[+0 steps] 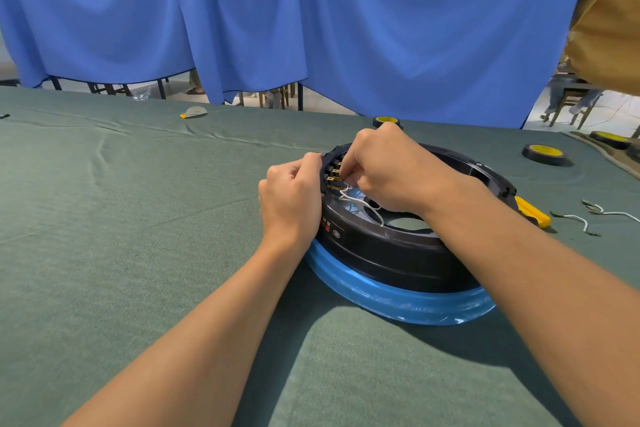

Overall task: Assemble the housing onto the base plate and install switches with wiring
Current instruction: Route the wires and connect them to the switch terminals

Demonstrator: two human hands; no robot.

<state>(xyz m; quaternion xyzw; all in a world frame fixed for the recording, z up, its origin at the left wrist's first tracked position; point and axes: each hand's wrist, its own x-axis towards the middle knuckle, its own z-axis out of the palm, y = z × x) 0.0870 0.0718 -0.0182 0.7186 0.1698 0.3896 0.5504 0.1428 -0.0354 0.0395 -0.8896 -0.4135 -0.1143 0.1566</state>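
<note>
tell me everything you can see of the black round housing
The black housing is a wide, flat ring with an open centre, and looks like glossy plastic. It lies level on a blue film-wrapped base on the green cloth. Its outer wall carries small red marks and a white round symbol. Brass switch terminals line its inner left wall. The left hand holds its left rim from outside; the right hand reaches inside, pinching a white wire by the terminals.

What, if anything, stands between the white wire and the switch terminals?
Nothing visible. The right hand pinches the white wire right beside the brass terminals; the left hand grips the housing from outside.
</note>
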